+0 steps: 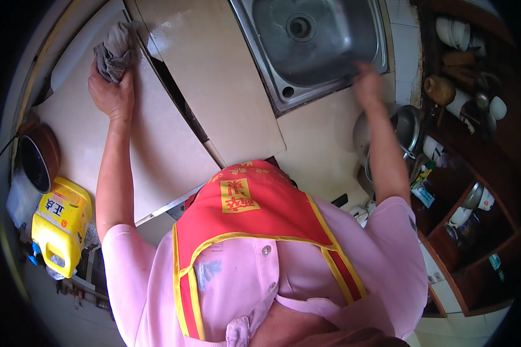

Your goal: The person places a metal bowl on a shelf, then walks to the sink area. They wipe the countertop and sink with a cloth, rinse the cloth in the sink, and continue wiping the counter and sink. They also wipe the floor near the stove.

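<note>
My left hand (112, 92) grips a crumpled grey cloth (116, 52) at the far left of the beige countertop (165, 173). A long dark gap (178, 99) splits the surface to the right of that hand, between two panels. My right hand (368, 84) is blurred over the near right corner of a stainless steel sink (282, 102). Its fingers are too smeared to show whether they hold or touch anything. The sink's drain (301, 27) is visible, and its basin looks wet.
A yellow plastic jug (63, 230) and a brown-sided pot (39, 158) stand at the left. Metal pans (406, 128) sit beside my right forearm. Brown wooden shelves (473, 264) on the right hold bowls (453, 34), tubes (423, 195) and utensils.
</note>
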Demonstrator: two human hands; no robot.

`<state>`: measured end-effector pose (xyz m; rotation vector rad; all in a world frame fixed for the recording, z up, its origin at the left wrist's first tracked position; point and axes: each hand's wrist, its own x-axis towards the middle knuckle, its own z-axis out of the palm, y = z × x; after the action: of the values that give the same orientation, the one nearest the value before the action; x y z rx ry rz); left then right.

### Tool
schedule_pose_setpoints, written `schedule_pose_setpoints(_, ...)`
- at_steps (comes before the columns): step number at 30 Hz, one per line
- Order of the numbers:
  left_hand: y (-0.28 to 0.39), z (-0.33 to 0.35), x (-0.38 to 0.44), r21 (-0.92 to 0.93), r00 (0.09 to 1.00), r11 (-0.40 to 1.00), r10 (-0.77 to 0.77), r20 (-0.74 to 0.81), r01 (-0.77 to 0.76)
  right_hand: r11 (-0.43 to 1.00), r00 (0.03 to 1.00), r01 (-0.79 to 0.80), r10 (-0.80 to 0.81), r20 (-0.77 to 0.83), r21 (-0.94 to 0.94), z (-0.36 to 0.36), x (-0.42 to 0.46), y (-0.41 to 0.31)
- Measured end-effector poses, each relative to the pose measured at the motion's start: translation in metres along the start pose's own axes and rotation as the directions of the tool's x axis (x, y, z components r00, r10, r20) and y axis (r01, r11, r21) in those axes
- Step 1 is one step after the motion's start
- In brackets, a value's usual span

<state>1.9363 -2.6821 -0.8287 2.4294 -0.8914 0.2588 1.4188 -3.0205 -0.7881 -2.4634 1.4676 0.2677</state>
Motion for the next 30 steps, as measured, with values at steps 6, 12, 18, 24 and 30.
schedule_pose_setpoints(6, 0.006, -0.002, -0.001, 0.02, 0.998, 0.999, -0.04, 0.038, 0.04, 0.978, 0.982, -0.169, 0.156, -0.109, -0.124, 0.049, -0.007, 0.001)
schedule_pose_setpoints(12, -0.004, -0.001, -0.006, 0.025, 0.996, 0.997, -0.073, 0.043, 0.072, 0.748, 0.994, -0.05, -0.029, 0.108, 0.662, 0.036, -0.016, -0.135)
schedule_pose_setpoints(18, 0.017, -0.011, 0.005, -0.039, 0.999, 0.998, -0.041, 0.027, 0.042, 0.649, 0.99, 0.139, -0.116, -0.084, 0.748, -0.009, 0.058, -0.198)
schedule_pose_setpoints(24, 0.01, -0.007, 0.003, -0.033, 0.999, 0.998, -0.052, -0.009, 0.051, 0.903, 0.974, 0.05, -0.138, 0.177, 0.426, 0.092, 0.024, -0.137)
schedule_pose_setpoints(30, 0.01, -0.009, -0.004, -0.015, 0.998, 0.998, -0.059, -0.013, 0.059, 0.848, 0.993, -0.095, 0.046, 0.106, 0.521, 0.074, 0.104, -0.067)
